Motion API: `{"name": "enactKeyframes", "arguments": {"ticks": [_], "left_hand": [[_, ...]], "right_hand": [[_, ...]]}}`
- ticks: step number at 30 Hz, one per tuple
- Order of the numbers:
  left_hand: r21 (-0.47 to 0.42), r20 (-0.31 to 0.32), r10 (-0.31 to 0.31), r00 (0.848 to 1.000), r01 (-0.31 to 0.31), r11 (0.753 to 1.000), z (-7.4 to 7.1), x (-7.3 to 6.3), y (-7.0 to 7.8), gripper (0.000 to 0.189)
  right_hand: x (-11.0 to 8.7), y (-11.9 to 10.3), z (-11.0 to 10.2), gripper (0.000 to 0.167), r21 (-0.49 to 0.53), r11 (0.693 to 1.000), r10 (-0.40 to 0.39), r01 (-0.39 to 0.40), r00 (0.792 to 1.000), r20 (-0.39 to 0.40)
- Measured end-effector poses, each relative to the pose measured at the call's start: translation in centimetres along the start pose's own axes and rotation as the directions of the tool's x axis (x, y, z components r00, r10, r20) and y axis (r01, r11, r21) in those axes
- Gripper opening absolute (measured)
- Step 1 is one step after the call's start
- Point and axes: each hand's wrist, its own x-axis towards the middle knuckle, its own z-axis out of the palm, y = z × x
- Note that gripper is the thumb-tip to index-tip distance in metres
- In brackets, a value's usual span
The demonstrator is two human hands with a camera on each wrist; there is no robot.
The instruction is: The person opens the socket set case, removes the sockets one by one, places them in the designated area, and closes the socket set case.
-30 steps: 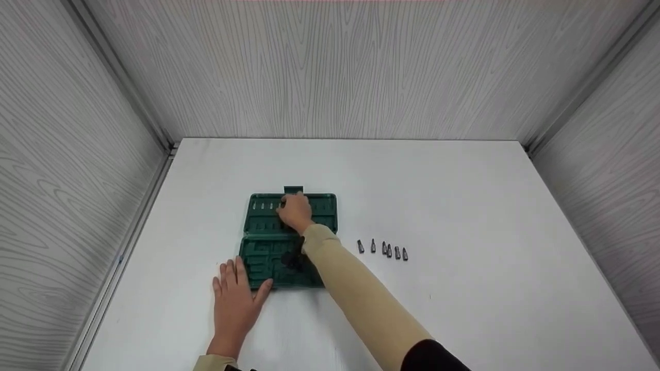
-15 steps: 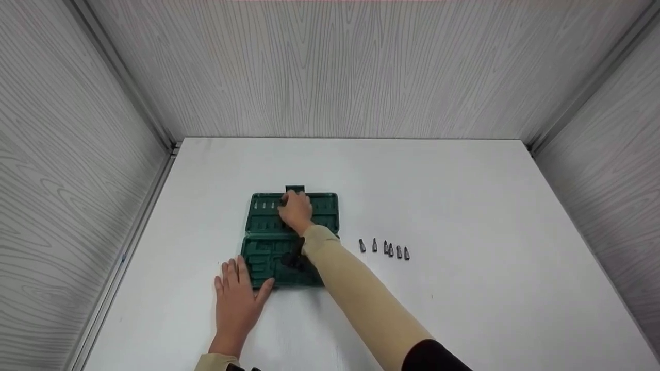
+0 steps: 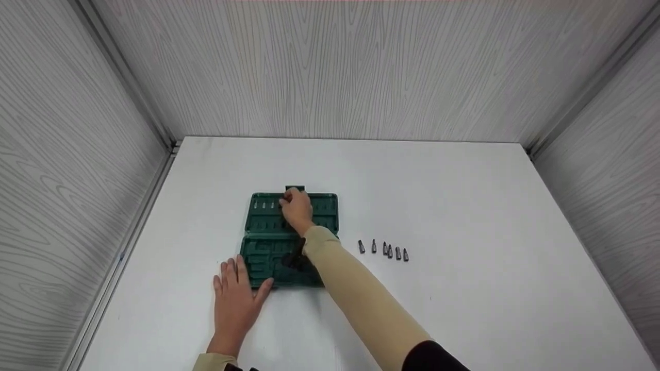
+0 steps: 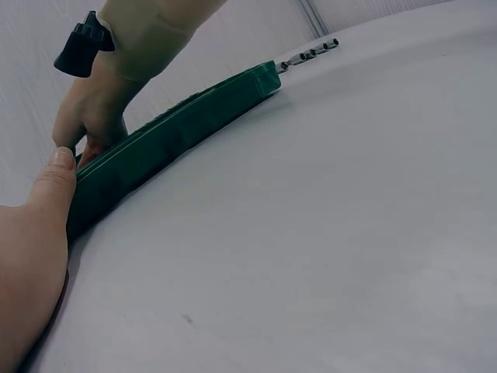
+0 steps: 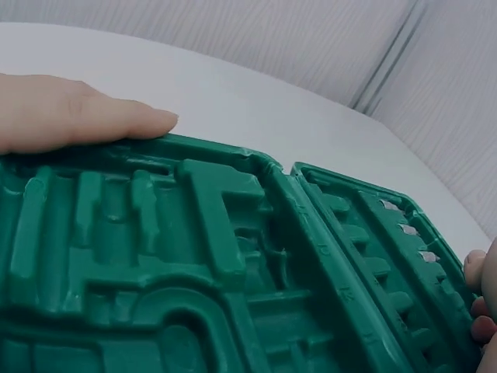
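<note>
A green bit case (image 3: 258, 263) lies unfolded on the table, its far half (image 5: 373, 241) moulded with narrow slots. Three small silvery bits (image 3: 263, 205) sit in a row at the far half's left end. My right hand (image 3: 297, 210) reaches over that half with bent fingers, pinching a small dark screwdriver bit at the slot beside them; the fingers hide most of it. My left hand (image 3: 234, 304) lies flat at the near left corner of the case. Its straight fingers rest along the left side and its thumb (image 4: 58, 175) touches the front edge.
Several loose screwdriver bits (image 3: 390, 251) lie in a rough row on the white table (image 3: 464, 206), right of the case. Grey wood-grain panels (image 3: 330, 67) stand behind and on both sides. My right forearm (image 3: 361, 288) crosses the case's near right part.
The right hand's fingers have shifted slightly away from me over the slot row, and the small dark bit beside the thumb is now less visible. The left hand and the loose bits stay put.
</note>
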Motion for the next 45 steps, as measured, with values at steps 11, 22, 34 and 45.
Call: {"name": "enactKeyframes", "arguments": {"ticks": [11,22,34,45], "left_hand": [[-0.009,0.004,0.002,1.000,-0.002,1.000,0.1,-0.1,-0.1,0.099],[-0.006,-0.013,0.001,1.000,-0.001,1.000,0.2,0.0,-0.1,0.098],[-0.006,-0.024,0.018,1.000,-0.018,1.000,0.0,0.1,0.0,0.098],[-0.010,-0.020,0.018,1.000,-0.018,1.000,0.1,0.0,0.0,0.098]], "right_hand": [[-0.3,0.0,-0.8,0.015,0.166,0.985,-0.054,0.050,0.998,0.019],[-1.0,-0.8,-2.8,0.015,0.281,0.945,-0.166,0.165,0.986,-0.020],[-3.1,0.7,-5.8,0.017,0.318,0.938,-0.159,0.137,0.986,0.044],[-5.9,1.7,-8.1,0.020,0.289,0.941,-0.210,0.179,0.975,0.078]]}}
